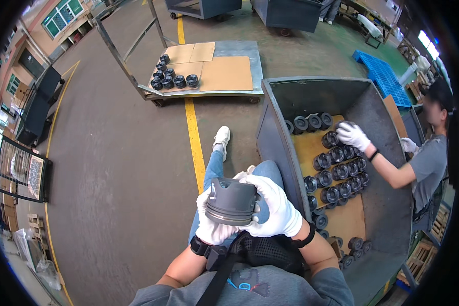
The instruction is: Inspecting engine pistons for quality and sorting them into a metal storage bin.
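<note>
Piston (pixel 233 201): dark grey metal cylinder with ring grooves round its lower band and a cut-out skirt above, held over the person's lap, near centre.
Left hand (pixel 212 224): white glove, fingers wrapped on the piston's left and underside.
Right hand (pixel 275 206): white glove, clamped on the piston's right side.
Bin (pixel 311 92): grey steel box to the right, rows of like pistons (pixel 341 168) on cardboard.
Co-worker's hand (pixel 353 134): gloved, resting on the far rows.
Cart (pixel 229 71): far, carrying more pistons.

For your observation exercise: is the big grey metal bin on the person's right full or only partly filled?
Partly filled. The grey bin holds dark pistons in rows on a cardboard sheet low inside, with its walls rising bare above them.
</note>
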Tool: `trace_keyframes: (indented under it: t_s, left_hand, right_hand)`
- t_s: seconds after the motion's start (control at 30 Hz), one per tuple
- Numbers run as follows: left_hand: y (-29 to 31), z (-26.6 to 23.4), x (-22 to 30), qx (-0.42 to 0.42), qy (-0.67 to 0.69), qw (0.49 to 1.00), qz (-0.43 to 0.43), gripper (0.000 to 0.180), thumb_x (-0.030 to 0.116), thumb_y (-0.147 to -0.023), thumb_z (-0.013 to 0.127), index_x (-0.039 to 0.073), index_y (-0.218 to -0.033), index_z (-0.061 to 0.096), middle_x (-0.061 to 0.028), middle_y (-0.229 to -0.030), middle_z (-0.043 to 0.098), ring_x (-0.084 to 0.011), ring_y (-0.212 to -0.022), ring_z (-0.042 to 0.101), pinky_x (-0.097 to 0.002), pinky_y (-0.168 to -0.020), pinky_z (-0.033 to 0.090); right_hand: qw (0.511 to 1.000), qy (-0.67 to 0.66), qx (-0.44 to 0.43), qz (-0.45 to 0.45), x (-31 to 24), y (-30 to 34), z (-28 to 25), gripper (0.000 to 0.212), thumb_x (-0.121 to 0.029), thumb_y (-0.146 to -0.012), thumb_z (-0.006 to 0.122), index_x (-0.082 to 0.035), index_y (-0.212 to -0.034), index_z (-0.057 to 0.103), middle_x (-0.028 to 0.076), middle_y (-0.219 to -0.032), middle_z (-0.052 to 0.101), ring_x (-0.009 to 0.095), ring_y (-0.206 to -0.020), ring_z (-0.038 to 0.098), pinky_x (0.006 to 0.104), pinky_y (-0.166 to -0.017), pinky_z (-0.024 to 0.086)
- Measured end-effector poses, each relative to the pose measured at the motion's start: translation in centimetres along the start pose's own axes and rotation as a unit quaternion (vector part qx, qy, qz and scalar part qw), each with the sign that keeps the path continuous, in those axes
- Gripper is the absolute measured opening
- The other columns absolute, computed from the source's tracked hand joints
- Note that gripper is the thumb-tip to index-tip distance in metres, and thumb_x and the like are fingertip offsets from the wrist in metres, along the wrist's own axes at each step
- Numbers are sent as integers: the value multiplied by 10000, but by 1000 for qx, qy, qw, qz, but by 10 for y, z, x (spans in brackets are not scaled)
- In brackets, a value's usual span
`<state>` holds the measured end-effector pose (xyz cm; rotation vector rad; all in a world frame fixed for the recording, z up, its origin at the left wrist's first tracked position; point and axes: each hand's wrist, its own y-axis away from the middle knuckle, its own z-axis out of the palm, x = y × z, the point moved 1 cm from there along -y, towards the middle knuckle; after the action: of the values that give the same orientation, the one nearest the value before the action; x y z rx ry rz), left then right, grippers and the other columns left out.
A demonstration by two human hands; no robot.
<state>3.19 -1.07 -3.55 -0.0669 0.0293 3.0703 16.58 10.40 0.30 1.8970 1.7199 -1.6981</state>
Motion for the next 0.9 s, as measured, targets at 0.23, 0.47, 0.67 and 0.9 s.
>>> trace_keyframes:
  t_s: [0.23, 0.47, 0.67, 0.9]
  left_hand:
    - [8, 17, 4, 101, -98, 985, 96, 830, 508, -886, 636, 72, -1523, 332, -226, -1442, 486, -416, -1221, 582, -586, -982, 519]
    - [11, 22, 6, 199, -217, 938, 186, 775, 425, -918, 659, 44, -1518, 349, -138, -1421, 517, -260, -1281, 547, -437, -1098, 443]
    - [8, 38, -2, 176, -415, 861, 238, 713, 470, -1000, 547, 52, -1541, 343, -89, -1457, 489, -206, -1322, 493, -393, -1145, 361]
    - [9, 49, 2, 136, -472, 838, 237, 764, 494, -996, 548, 44, -1564, 304, -127, -1503, 417, -232, -1385, 406, -399, -1181, 265]
  right_hand:
    - [996, -51, -48, 58, 6, -1, -1, 856, -185, -636, 858, 46, -1370, 482, 226, -1272, 602, 391, -1139, 621, 428, -980, 491]
    - [994, 83, -7, 75, 3, 1, -8, 1118, -504, -565, 943, 63, -1399, 462, 225, -1239, 602, 378, -1062, 639, 439, -913, 517]
    - [995, 99, 11, -26, 1, -7, -2, 1027, -276, -639, 907, 0, -1476, 379, 185, -1147, 639, 375, -929, 663, 444, -864, 533]
    - [986, 156, 37, 33, 8, 1, -3, 972, -166, -637, 866, 0, -1472, 398, 181, -1119, 641, 356, -943, 654, 406, -882, 538]
